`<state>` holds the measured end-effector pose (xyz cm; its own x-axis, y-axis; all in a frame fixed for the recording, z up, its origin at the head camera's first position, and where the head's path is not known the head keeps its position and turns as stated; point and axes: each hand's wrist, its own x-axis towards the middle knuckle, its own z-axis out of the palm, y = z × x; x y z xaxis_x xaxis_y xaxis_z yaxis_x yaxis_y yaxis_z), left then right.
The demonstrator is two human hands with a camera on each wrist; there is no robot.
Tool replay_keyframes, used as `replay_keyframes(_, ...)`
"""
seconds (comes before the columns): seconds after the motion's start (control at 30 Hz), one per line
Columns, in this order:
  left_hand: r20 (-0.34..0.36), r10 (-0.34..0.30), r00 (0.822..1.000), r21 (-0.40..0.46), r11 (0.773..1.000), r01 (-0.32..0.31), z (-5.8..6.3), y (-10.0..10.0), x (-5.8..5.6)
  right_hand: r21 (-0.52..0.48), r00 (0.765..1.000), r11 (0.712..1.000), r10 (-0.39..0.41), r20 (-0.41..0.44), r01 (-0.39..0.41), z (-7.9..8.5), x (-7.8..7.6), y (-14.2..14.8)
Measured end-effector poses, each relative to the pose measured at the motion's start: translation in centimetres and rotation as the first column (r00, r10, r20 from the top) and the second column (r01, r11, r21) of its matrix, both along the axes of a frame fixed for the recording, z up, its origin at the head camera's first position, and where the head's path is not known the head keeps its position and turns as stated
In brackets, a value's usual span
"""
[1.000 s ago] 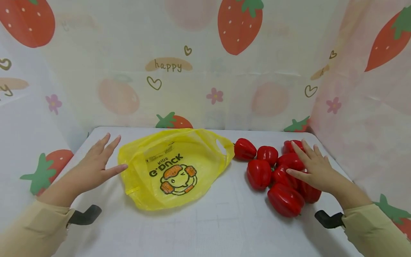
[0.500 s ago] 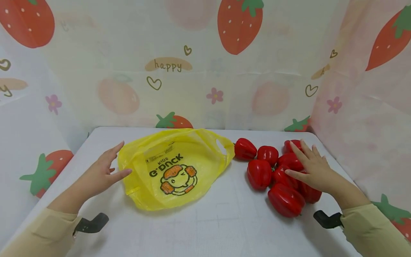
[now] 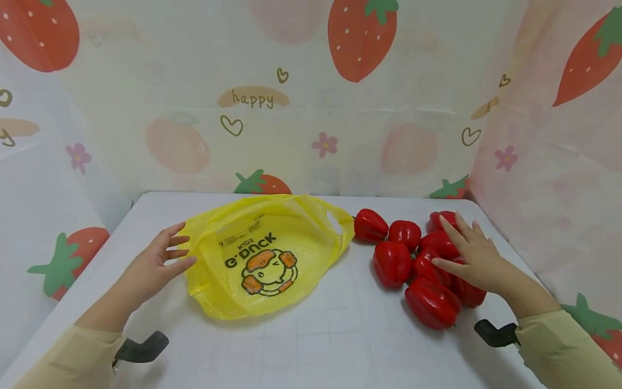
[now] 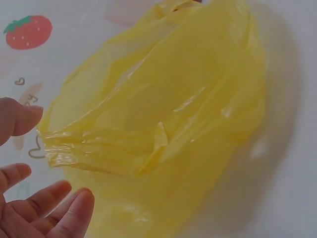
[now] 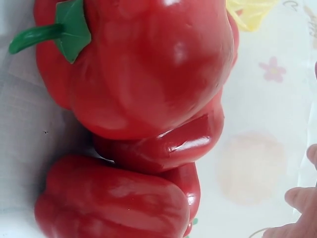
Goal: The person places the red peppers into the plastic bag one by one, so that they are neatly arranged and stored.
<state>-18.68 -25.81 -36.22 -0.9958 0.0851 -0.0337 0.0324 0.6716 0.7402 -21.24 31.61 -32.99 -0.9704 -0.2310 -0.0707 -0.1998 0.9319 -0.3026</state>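
Yellow bag [image 3: 269,256], glossy red peppers [image 3: 427,271]

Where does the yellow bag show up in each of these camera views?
Head: the yellow bag lies mostly left of centre on the table.
Left wrist: the bag fills much of the middle.
Right wrist: just a scrap of bag, top edge, right of centre.
All three share the printed backdrop.

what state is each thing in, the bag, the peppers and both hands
bag: wrinkled, not gripped, no peppers seen inside
peppers: whole, clustered loose outside the bag
left hand: fingers relaxed at the bag's left edge, holding nothing
right hand: fingers spread near the peppers, holding nothing
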Motion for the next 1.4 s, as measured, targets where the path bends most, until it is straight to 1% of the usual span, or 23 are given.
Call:
replay_keyframes(0.1,0.009,0.006,1.0,0.005,1.0,-0.006,-0.4,0.1,0.0,0.004,1.0,1.0,-0.004,-0.001,0.004,0.0,0.0,0.0)
replay_keyframes(0.23,0.035,0.036,0.999,0.021,0.999,-0.037,-0.8,0.2,0.0,-0.002,1.0,1.0,-0.003,-0.003,0.003,0.0,0.1,0.0)
replay_keyframes(0.4,0.05,0.075,0.996,0.037,0.996,-0.077,-1.0,0.2,0.1,0.0,1.0,1.0,0.003,0.002,-0.003,-0.2,0.2,0.1)
replay_keyframes(0.53,0.064,0.086,0.994,0.044,0.995,-0.089,-1.0,0.3,0.2,-0.006,1.0,1.0,0.006,0.004,-0.006,-0.4,0.3,0.3)
replay_keyframes(0.7,0.074,0.088,0.993,0.05,0.995,-0.092,-1.0,0.5,0.2,-0.057,1.0,0.998,0.031,-0.001,-0.031,-0.3,0.6,0.5)
replay_keyframes(0.8,0.078,0.091,0.993,0.057,0.994,-0.095,-1.0,0.6,0.2,-0.082,0.999,0.995,0.049,-0.016,-0.05,-0.4,0.7,0.6)
replay_keyframes(1.0,0.081,0.092,0.993,0.074,0.992,-0.098,-0.9,0.8,0.1,-0.096,0.996,0.992,0.073,-0.057,-0.079,-0.3,1.0,0.7)
replay_keyframes(1.1,0.078,0.092,0.993,0.077,0.992,-0.098,-0.9,0.9,0.1,-0.131,0.994,0.988,0.078,-0.072,-0.087,-0.2,1.2,0.7)
replay_keyframes(1.23,0.075,0.094,0.993,0.075,0.992,-0.1,-0.8,1.0,-0.1,-0.201,0.995,0.976,0.074,-0.063,-0.086,-0.2,1.4,0.8)
replay_keyframes(1.4,0.067,0.094,0.993,0.072,0.992,-0.099,-0.8,1.0,-0.3,-0.268,0.998,0.961,0.058,-0.026,-0.063,0.0,1.6,1.1)
